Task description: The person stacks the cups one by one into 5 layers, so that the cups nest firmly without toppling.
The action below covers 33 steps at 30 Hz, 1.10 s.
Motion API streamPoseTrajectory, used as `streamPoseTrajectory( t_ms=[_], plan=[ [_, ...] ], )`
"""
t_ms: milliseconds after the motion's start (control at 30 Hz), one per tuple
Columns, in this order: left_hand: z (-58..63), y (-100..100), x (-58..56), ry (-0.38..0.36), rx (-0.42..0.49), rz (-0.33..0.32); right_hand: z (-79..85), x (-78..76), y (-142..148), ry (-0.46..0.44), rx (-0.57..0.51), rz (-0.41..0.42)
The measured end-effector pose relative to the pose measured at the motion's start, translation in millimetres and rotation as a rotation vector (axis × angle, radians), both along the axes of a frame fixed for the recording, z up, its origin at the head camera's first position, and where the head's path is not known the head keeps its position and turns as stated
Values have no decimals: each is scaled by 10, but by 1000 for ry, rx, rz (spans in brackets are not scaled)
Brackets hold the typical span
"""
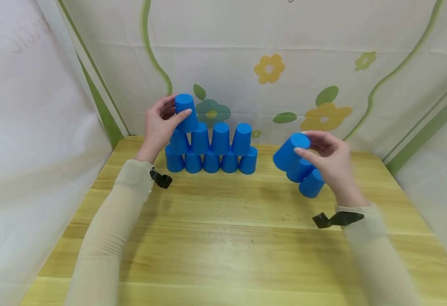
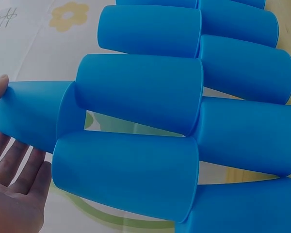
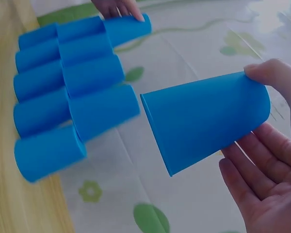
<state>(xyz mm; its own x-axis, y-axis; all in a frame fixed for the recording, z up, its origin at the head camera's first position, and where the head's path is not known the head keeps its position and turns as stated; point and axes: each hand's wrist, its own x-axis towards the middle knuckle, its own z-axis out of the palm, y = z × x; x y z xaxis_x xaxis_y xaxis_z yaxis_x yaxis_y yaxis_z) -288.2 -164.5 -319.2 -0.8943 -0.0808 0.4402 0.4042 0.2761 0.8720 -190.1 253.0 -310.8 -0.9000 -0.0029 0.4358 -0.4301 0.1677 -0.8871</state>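
My left hand (image 1: 161,123) pinches an upside-down blue cup (image 1: 185,114) between thumb and fingers. In the left wrist view that cup (image 2: 34,111) has its rim at the bases of two second-row cups. Below it stand two stacked rows of upside-down blue cups, several in the bottom row (image 1: 211,163) and several in the upper row (image 1: 220,139). Over to the right, my right hand (image 1: 332,159) grips another blue cup (image 1: 289,153) near its base, tilted and raised in the air. In the right wrist view this cup (image 3: 208,121) points its rim toward the rows.
Two more blue cups, one (image 1: 311,183) nearer and one (image 1: 301,171) partly hidden, stand under my right hand on the wooden table (image 1: 223,238). A white flowered curtain (image 1: 223,63) hangs close behind the rows. Black wrist mounts (image 1: 161,178) sit on both sleeves.
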Motion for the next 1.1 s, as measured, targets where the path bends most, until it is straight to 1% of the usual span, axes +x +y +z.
streamPoseTrajectory(
  t_ms=[200,367,500,700,867,967,1100],
  plan=[
    [-10,-2,-2,-5,9,-9,-14,-225,-445,64,75,75],
    [-19,-3,-1,-8,8,-10,47,-420,-813,97,63,122],
    [-22,-5,-2,-10,9,-11,138,-591,-1093,96,41,146],
    [-33,-7,-3,-11,14,-7,241,-843,-1468,55,24,158],
    [-37,-5,-3,-9,2,-3,276,-1023,-1670,23,63,148],
    [-35,-2,-6,-9,-7,1,305,-1096,-1752,2,97,144],
    [-31,-2,-7,-11,-5,1,334,-1155,-1829,-36,131,142]
  ],
)
